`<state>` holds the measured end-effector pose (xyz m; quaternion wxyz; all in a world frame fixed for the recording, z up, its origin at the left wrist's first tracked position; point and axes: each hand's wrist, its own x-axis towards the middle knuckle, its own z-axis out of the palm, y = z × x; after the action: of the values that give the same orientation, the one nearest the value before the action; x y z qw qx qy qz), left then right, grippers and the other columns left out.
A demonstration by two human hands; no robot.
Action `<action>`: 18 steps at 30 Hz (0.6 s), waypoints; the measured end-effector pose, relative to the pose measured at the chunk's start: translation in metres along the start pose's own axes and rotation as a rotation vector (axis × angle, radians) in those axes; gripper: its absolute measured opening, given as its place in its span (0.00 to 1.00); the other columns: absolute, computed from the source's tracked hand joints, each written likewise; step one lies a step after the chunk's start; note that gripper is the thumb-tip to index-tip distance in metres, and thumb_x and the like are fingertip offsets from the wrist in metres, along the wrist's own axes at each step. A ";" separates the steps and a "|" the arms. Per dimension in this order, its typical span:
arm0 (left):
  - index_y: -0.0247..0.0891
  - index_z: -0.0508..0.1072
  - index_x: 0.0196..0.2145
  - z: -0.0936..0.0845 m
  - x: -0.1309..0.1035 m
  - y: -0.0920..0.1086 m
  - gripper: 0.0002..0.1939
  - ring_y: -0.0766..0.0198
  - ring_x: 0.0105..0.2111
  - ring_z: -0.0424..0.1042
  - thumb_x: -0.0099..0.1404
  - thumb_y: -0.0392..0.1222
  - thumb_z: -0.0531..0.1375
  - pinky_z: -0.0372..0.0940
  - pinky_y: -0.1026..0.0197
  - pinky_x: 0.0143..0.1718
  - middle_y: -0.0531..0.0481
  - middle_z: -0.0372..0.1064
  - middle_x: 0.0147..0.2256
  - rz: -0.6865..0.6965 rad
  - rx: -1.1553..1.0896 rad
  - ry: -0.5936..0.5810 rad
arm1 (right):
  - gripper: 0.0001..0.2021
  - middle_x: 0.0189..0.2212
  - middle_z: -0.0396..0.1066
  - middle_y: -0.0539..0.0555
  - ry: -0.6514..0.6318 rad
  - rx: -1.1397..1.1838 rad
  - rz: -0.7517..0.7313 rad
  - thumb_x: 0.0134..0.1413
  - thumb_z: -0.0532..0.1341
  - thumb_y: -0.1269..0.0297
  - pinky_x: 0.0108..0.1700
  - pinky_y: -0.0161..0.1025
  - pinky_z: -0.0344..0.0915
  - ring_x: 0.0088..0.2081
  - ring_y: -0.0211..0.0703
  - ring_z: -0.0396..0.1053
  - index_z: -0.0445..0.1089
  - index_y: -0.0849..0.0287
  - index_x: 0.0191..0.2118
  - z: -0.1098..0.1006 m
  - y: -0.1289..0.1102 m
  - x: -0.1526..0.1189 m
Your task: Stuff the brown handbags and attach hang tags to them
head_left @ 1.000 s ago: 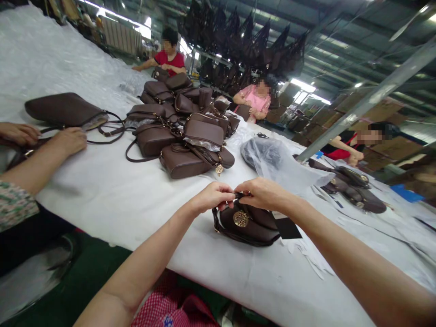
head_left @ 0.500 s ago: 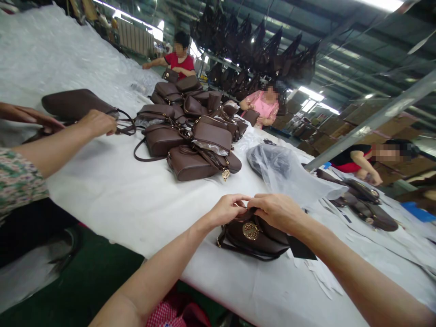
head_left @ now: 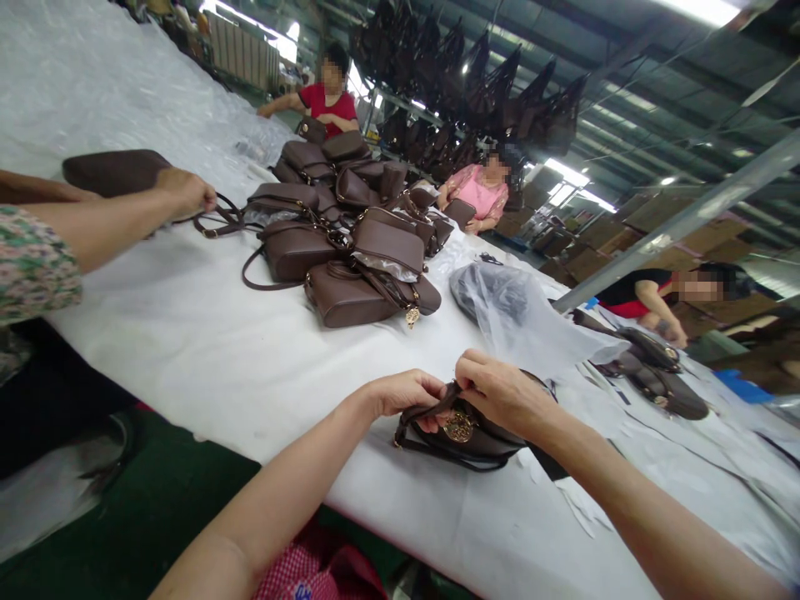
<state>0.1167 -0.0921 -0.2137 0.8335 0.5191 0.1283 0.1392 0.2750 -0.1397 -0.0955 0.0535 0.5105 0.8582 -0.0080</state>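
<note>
A dark brown handbag point(head_left: 493, 440) with a round gold charm point(head_left: 458, 426) lies on the white-covered table in front of me. My left hand point(head_left: 416, 398) is closed on the strap at the bag's upper left, its fingertips near the charm. From above, my right hand point(head_left: 497, 387) pinches the strap at the top, close to my left fingers. The exact parts under my fingertips are partly hidden. A black card point(head_left: 553, 460) sticks out at the bag's right side, beneath my right forearm.
A pile of brown handbags point(head_left: 356, 292) stands ahead, with a clear plastic bag point(head_left: 518, 308) to its right. At the left, a co-worker's hand point(head_left: 184, 193) holds another bag's strap. More bags point(head_left: 666, 387) lie at right, near a slanted metal pole point(head_left: 675, 221).
My left hand has moved down and left toward the charm, pulling on the strap. My right hand stays at the top of the bag. The co-worker's bag at left has shifted left.
</note>
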 end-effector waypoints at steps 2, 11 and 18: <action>0.33 0.72 0.25 -0.001 0.001 -0.002 0.05 0.70 0.16 0.67 0.46 0.35 0.64 0.60 0.69 0.18 0.52 0.71 0.20 -0.043 -0.077 -0.093 | 0.11 0.37 0.68 0.54 0.020 0.159 -0.163 0.51 0.52 0.80 0.36 0.33 0.62 0.34 0.38 0.67 0.66 0.58 0.29 0.000 0.004 -0.005; 0.32 0.70 0.21 0.002 0.011 -0.014 0.03 0.69 0.12 0.66 0.45 0.34 0.61 0.62 0.69 0.14 0.51 0.69 0.16 -0.166 -0.157 -0.055 | 0.14 0.54 0.64 0.59 0.145 0.172 -0.257 0.56 0.54 0.78 0.48 0.41 0.68 0.45 0.42 0.70 0.74 0.55 0.40 0.013 0.005 -0.021; 0.31 0.74 0.25 -0.002 0.004 -0.009 0.06 0.69 0.12 0.64 0.48 0.37 0.61 0.58 0.68 0.14 0.50 0.69 0.17 -0.134 -0.145 0.003 | 0.15 0.48 0.70 0.62 0.181 0.146 -0.240 0.63 0.51 0.71 0.47 0.43 0.68 0.44 0.45 0.71 0.73 0.60 0.31 0.019 0.003 -0.019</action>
<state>0.1207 -0.0926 -0.2233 0.8762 0.4474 0.1536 0.0928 0.2882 -0.1559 -0.1122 -0.0625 0.4054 0.9115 -0.0307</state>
